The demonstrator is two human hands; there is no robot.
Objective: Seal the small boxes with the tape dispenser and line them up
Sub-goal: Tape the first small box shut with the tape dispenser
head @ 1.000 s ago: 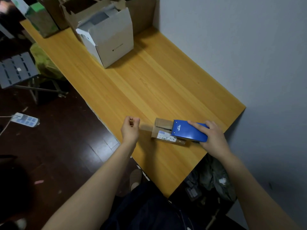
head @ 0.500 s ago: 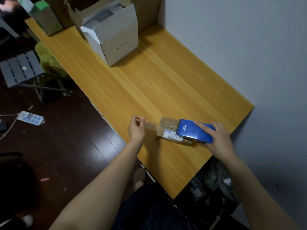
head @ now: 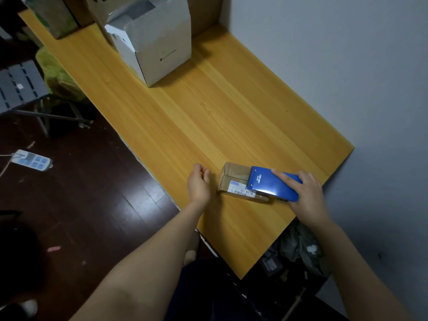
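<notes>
A small brown cardboard box with a white label lies near the front right corner of the wooden table. The blue tape dispenser rests on top of the box's right half. My right hand grips the dispenser from the right, index finger stretched along its top. My left hand hovers just left of the box with loosely curled fingers and holds nothing; no tape shows between it and the box.
A large white open carton stands at the back of the table, with brown cartons behind it. The grey wall runs along the table's right side. On the dark floor to the left lie a power strip and a folding stool.
My left hand pinched a strip of tape stretched left from the box; now its fingers have loosened and the strip is gone from view. The dispenser and right hand stay on the box.
</notes>
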